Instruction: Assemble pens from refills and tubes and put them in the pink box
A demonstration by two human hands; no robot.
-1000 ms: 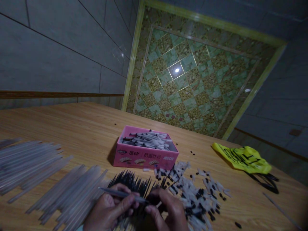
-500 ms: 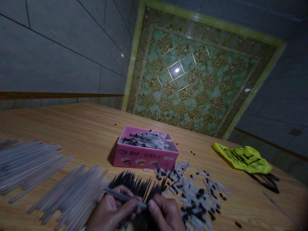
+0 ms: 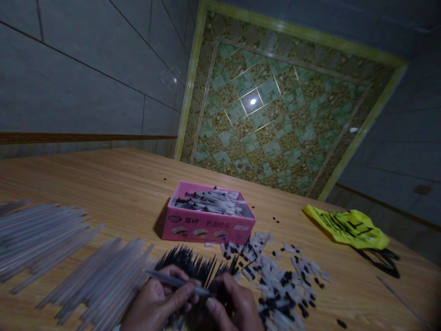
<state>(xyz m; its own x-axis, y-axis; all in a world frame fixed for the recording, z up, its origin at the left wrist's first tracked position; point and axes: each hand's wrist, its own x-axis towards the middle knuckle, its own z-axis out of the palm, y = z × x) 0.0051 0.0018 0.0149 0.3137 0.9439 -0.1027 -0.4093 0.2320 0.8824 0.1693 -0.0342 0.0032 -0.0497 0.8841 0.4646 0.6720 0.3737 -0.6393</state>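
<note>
Grey stick [image 3: 171, 280], end indistinct, right hand [image 3: 238, 303] cropped

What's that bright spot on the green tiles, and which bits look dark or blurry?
Head view: the bright spot looks like glare from a lamp on the shiny green tiles; head view: a dark shadow beside the pink box, on the picture's left; head view: left hand and right hand look soft, with murky darkness between them.
</note>
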